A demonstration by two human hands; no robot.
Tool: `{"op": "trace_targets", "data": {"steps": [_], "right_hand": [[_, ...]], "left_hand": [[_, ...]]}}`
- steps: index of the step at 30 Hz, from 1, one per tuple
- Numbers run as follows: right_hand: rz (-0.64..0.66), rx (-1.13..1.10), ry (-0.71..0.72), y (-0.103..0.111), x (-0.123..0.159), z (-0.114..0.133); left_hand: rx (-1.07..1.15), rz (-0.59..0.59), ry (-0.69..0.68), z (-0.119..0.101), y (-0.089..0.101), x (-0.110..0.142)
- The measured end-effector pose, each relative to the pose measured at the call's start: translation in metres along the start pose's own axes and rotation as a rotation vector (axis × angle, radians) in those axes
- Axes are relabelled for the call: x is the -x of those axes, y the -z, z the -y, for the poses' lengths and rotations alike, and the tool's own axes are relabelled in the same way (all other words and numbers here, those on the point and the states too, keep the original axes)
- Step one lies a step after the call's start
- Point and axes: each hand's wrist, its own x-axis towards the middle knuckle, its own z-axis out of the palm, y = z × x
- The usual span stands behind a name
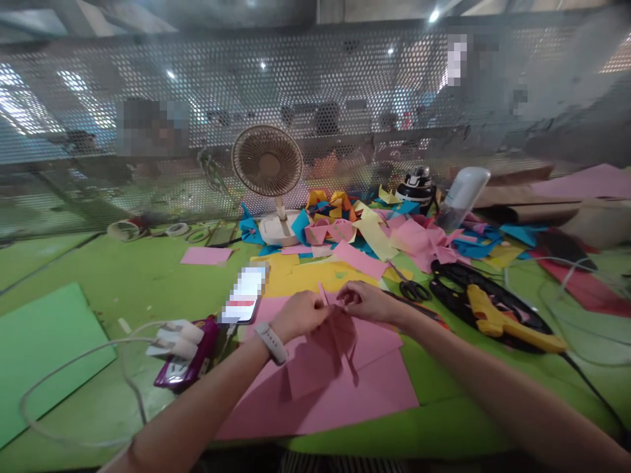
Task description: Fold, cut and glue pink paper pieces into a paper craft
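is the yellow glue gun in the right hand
No, the right hand is at the pink paper, while the yellow glue gun lies apart from it, off to the right.

No lettering, brands, numbers or signs legible; phone screen (pixel 246 289) blurred into blocks, red band unreadable.

Upper end of folded pink paper (pixel 310 371) partly hidden by left-hand fingers (pixel 317 305); contact with right-hand fingers (pixel 351 289) unclear. Phone screen (pixel 246 292) pixelated, unreadable. Green sheet (pixel 44 355), toward near left corner of tabletop (pixel 152 279), cut off by picture's left edge. Shapes behind mesh panel (pixel 296 85), past tabletop's far edge, blurred.
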Motion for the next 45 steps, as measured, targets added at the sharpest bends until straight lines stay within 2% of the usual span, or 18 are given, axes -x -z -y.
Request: {"op": "trace_targets", "data": {"steps": [2, 4, 11, 21, 35, 45], "right_hand": [[0.002, 0.000, 0.001, 0.001, 0.001, 0.001], [0.007, 0.000, 0.002, 0.001, 0.001, 0.001], [0.013, 0.008, 0.013, 0.000, 0.000, 0.001], [0.022, 0.026, 0.014, -0.001, 0.001, -0.001], [0.017, 0.016, 0.004, 0.000, 0.002, 0.001], [-0.008, 0.040, -0.008, 0.001, 0.003, 0.007]], "left_hand": [[0.176, 0.195, 0.096, 0.000, -0.002, -0.007], [0.345, 0.293, 0.151, 0.001, -0.005, -0.012], [0.519, 0.380, 0.188, 0.007, -0.006, -0.021], [0.573, 0.375, 0.209, 0.009, -0.010, -0.024], [0.486, 0.327, 0.236, -0.002, -0.005, -0.008], [0.504, 0.348, 0.193, 0.007, -0.011, -0.009]]}}
